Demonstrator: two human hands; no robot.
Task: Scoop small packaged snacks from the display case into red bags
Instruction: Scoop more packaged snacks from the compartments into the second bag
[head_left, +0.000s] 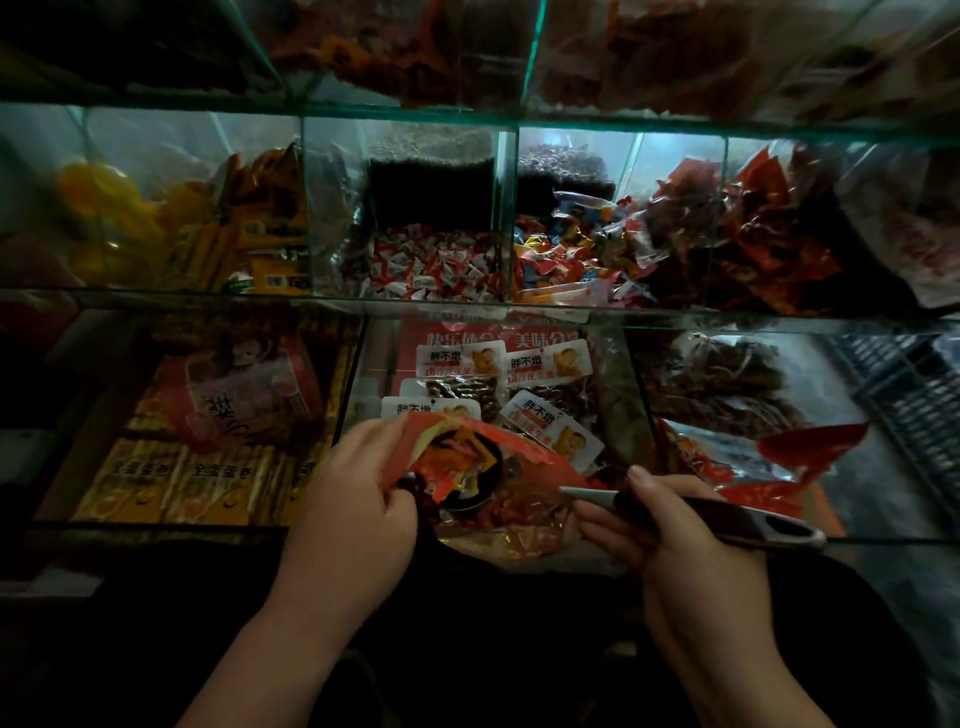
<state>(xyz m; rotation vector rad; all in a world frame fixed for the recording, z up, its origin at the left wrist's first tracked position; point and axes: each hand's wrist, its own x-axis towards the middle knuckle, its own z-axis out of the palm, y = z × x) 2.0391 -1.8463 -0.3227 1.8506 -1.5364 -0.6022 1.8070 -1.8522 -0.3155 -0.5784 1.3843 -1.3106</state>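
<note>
Head view, dim light. Left hand (358, 488) pinches one side of the mouth of the thin red plastic bag (524, 447), fingers curled over the rim. The bag hangs at the front edge of the glass display case (353, 374), over its lower middle compartment. Right hand (680, 551) is wrapped round the black-handled metal scoop (737, 519), whose dark bowl sits in the bag mouth loaded with small orange and red snack packets (452, 457). Judged risks: the mouth is held at one side only, so the limp film may fold shut and packets slide off the bowl's rim; anything spilled would land among the white-labelled peanut packs (545, 364) directly behind and mix stock. Tipping too fast, or the handle catching the glass edge, could do the same. Nearby: yellow stick packs (171, 478) in the left compartment, a torn red wrapper (810, 441) on the right, red-and-white wrapped sweets (431, 265) on the shelf above.
</note>
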